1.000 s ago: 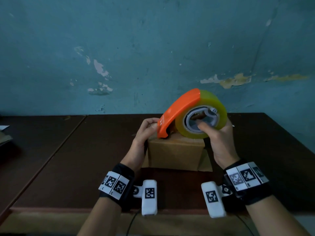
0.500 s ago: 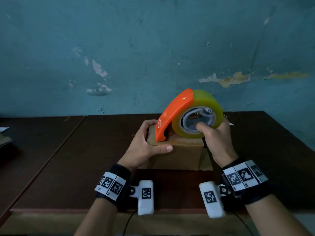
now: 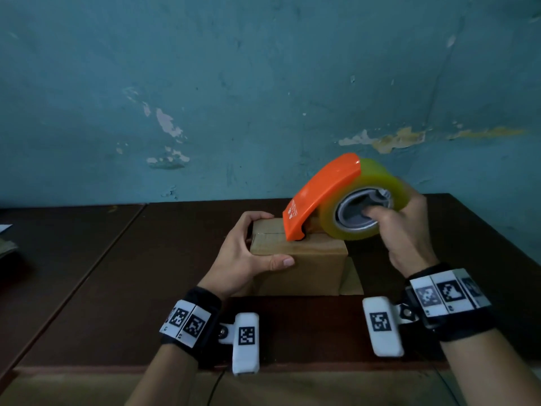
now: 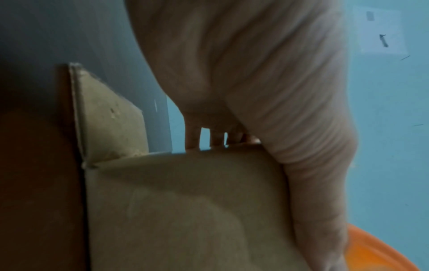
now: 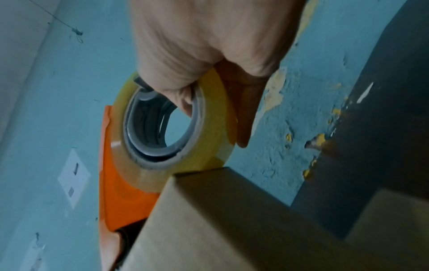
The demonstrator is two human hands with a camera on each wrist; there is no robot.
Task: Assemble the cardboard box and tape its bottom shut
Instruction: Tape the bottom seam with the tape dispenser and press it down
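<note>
A small brown cardboard box (image 3: 304, 268) stands on the dark table, its closed flaps facing up with the seam running left to right. My left hand (image 3: 248, 256) grips its left end, thumb on the near face, fingers over the far edge. My right hand (image 3: 401, 227) holds an orange tape dispenser (image 3: 319, 197) with a yellowish tape roll (image 3: 366, 212), thumb hooked into the core. The dispenser's nose rests on the seam near the middle of the top. The box (image 5: 243, 229) fills the lower right wrist view beneath the roll (image 5: 204, 139). The left wrist view shows the box (image 4: 176, 210) under my palm.
A loose flap (image 3: 351, 279) sticks out at the box's lower right. The brown table (image 3: 117, 276) runs up to a blue peeling wall (image 3: 234, 98). Paper scraps (image 3: 6, 244) lie at the far left edge.
My left hand has moved from the dispenser's nose to gripping the box's left end. The dispenser has slid rightward along the top seam.
</note>
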